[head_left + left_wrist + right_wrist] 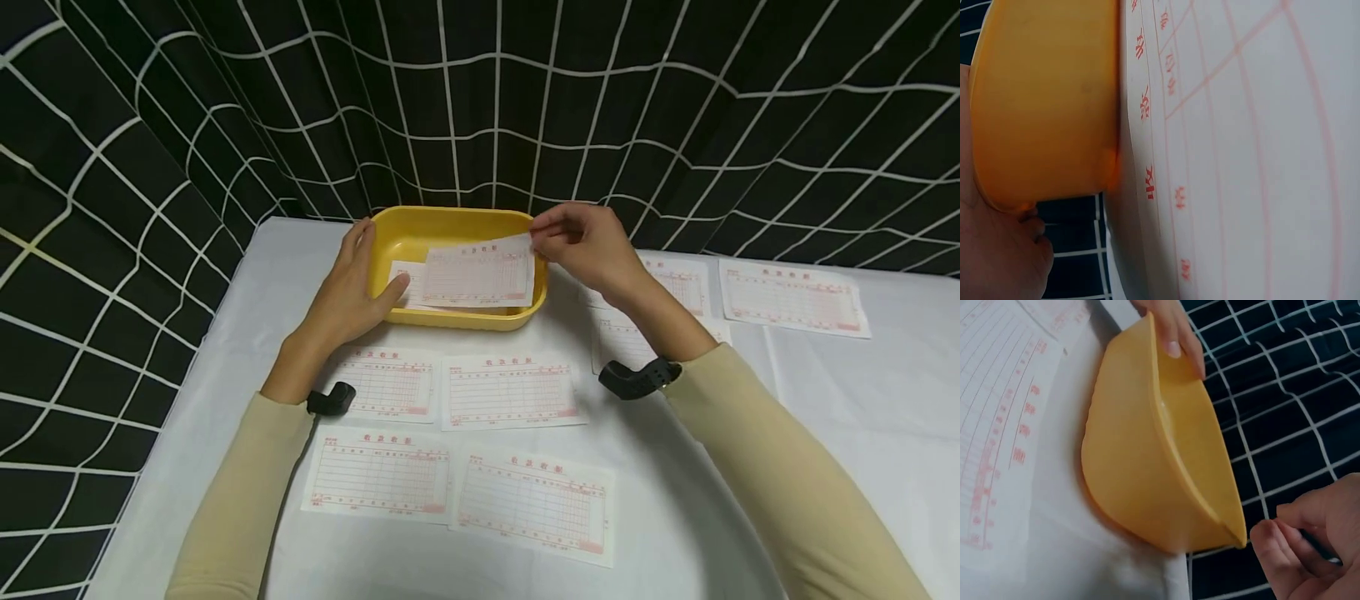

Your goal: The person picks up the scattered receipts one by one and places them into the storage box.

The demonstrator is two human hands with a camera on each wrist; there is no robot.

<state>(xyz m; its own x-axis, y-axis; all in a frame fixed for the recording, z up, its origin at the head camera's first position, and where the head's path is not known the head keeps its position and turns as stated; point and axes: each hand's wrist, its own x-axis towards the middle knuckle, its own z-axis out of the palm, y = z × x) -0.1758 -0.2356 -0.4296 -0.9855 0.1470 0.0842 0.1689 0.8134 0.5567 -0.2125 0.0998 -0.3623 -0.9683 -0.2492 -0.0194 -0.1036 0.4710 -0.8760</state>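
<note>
My left hand [341, 287] grips the left end of a yellow plastic basin [386, 315], thumb over the near rim and fingers at the outer side. Inside the basin lie white receipt slips printed in red; the top receipt slip [480, 275] slants upward to the right, partly covering another slip [405, 271]. At its upper right corner, my right hand [588, 246] pinches the paper between thumb and fingertips, by the basin's right rim. In the right wrist view the thumb and fingers of the right hand [1310, 544] meet, and the slip itself is hidden there.
Several more receipt slips lie flat on the white cloth: two rows in front of the basin, including one slip [513, 392], and a group at right, including one slip [795, 296]. A black netted-pattern cloth [495, 100] rises behind the table.
</note>
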